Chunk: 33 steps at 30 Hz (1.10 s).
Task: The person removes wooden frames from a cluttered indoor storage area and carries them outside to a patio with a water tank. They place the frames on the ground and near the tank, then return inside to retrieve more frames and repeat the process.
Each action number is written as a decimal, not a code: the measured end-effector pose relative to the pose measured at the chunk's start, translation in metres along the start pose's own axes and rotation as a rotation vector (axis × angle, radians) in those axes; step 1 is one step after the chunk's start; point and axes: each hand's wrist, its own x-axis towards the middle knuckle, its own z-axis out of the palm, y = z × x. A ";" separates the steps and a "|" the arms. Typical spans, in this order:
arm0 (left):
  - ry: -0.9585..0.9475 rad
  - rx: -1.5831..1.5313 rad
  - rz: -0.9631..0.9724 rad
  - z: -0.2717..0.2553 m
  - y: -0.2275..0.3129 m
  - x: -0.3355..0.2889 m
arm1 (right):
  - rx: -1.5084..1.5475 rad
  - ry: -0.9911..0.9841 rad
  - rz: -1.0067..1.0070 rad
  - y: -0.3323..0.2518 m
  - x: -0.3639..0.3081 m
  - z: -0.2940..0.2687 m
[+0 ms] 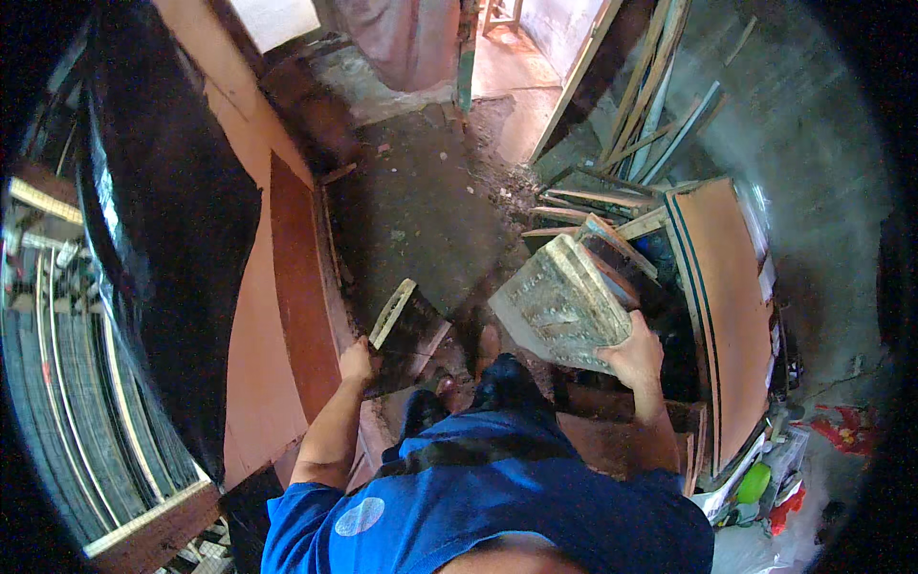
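Note:
My right hand (635, 356) is closed on the near right corner of a worn, pale wooden board (550, 301), its face scuffed and marked. That board is tilted, with a thick, light edge turned toward the wood pile on the right. On the other side, my left hand (360, 363) is wrapped around the near end of a smaller dark board (413, 330) with a pale edge. This second board hangs beside my left leg, above the dark floor. The fingers of my left hand are partly hidden.
Close on the right stand scrap wood pieces (622, 247) and a large curved orange-brown panel (732, 316). Long strips (645, 105) lean farther back. A tall orange panel (253, 325) edges the left side. Ahead, the dirty floor (411, 201) reaches a bright doorway (521, 77).

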 end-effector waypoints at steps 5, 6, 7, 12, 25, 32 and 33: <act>0.120 0.082 0.071 -0.002 -0.009 0.008 | 0.177 0.033 0.032 0.011 0.043 0.008; 0.120 0.084 0.047 -0.006 -0.008 0.006 | 0.172 0.027 0.059 0.011 0.054 0.009; 0.146 0.052 0.018 -0.012 -0.007 0.004 | 0.169 0.026 0.079 0.009 0.070 0.010; 0.284 0.055 -0.096 -0.068 0.022 -0.002 | 0.221 0.062 0.021 0.006 0.138 0.015; 0.514 -0.104 -0.246 -0.187 0.097 0.050 | 0.246 -0.046 -0.061 -0.056 0.288 0.019; 0.556 -0.033 -0.210 -0.227 0.115 0.156 | 0.189 -0.003 0.012 -0.112 0.361 0.005; 0.554 -0.034 -0.189 -0.234 0.115 0.175 | 0.161 0.011 0.016 -0.124 0.371 0.002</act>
